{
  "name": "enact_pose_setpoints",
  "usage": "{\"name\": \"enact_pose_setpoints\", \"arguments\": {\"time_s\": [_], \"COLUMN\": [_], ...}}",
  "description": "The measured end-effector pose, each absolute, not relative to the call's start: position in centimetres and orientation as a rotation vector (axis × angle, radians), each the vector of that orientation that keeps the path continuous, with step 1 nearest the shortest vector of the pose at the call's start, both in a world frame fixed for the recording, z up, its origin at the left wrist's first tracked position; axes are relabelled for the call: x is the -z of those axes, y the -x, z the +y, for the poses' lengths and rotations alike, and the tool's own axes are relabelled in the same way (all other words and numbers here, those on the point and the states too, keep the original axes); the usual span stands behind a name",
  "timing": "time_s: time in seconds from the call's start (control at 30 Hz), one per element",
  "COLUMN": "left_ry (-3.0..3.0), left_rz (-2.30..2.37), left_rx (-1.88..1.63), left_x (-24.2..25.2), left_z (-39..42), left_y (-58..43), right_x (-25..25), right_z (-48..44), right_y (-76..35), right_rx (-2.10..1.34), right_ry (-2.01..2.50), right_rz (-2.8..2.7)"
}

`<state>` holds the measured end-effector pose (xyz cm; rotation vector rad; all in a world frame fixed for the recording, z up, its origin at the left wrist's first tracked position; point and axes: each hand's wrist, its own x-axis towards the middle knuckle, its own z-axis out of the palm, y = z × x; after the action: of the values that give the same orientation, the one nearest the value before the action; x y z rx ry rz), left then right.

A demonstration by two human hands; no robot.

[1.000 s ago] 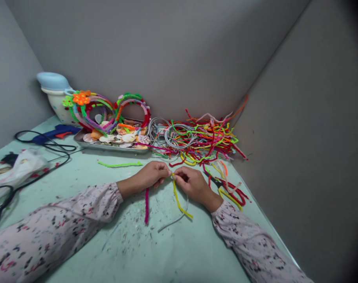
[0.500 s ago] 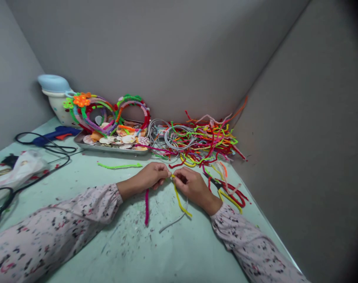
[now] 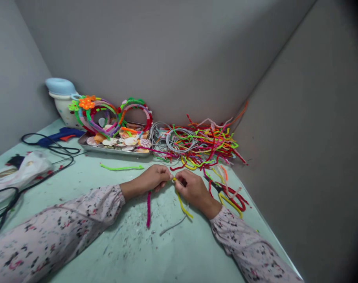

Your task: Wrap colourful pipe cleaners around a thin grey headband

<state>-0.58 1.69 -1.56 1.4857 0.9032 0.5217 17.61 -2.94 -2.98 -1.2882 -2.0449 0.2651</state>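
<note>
My left hand and my right hand almost meet over the table, fingers pinched. Between the fingertips is a short bit of a yellow pipe cleaner, its loose end trailing down beneath my right hand. A thin grey wire comes out below the right hand and curves toward the lower left. Under my left hand a magenta pipe cleaner sticks out toward me; its upper end is hidden. A bright green pipe cleaner lies beyond my left wrist.
Behind my hands stand a metal tray of shells with decorated hoops, coiled wire and a pipe cleaner heap. Scissors lie right. Leftward are a blue glue gun, black cable, plastic bag and lidded cup.
The view has shifted slightly, so everything sits a little lower and to the right. Both hands keep their pinch on the yellow pipe cleaner, with only slight finger movement.
</note>
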Motion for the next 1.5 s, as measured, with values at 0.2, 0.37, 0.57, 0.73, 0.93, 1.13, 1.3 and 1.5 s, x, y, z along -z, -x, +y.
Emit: {"name": "enact_pose_setpoints", "arguments": {"time_s": [0.2,0.37,0.57,0.73,0.93,1.13,1.3,1.5], "left_ry": [-1.415,-1.335,-1.268,-1.301,-1.346,-1.364,-1.368,-1.328], "left_rz": [0.880,0.863,0.842,0.846,0.803,0.778,0.770,0.766], "left_rx": [-0.541,-0.600,-0.641,-0.650,-0.616,-0.595,-0.572,-0.536], "left_x": [1.5,1.2,0.9,1.0,1.2,1.1,0.8,0.6], "left_z": [1.6,1.8,1.7,1.6,1.3,1.3,1.1,1.2], "left_y": [0.7,0.9,1.0,0.8,0.9,0.9,1.0,1.1], "right_x": [2.7,2.7,2.4,1.7,1.3,2.0,2.1,1.9], "right_z": [-2.7,-2.1,-1.8,-2.1,-2.3,-2.2,-2.3,-2.8], "right_y": [-18.1,-18.7,-18.7,-18.6,-18.4,-18.3,-18.1,-17.9], "right_rx": [-0.978,-1.281,-1.330,-1.233,-1.066,-0.956,-0.900,-0.777], "right_ry": [1.199,1.173,1.167,1.170,1.213,1.181,1.164,1.145], "right_rz": [-1.698,-1.353,-1.338,-1.510,-1.649,-1.699,-1.706,-1.750]}}
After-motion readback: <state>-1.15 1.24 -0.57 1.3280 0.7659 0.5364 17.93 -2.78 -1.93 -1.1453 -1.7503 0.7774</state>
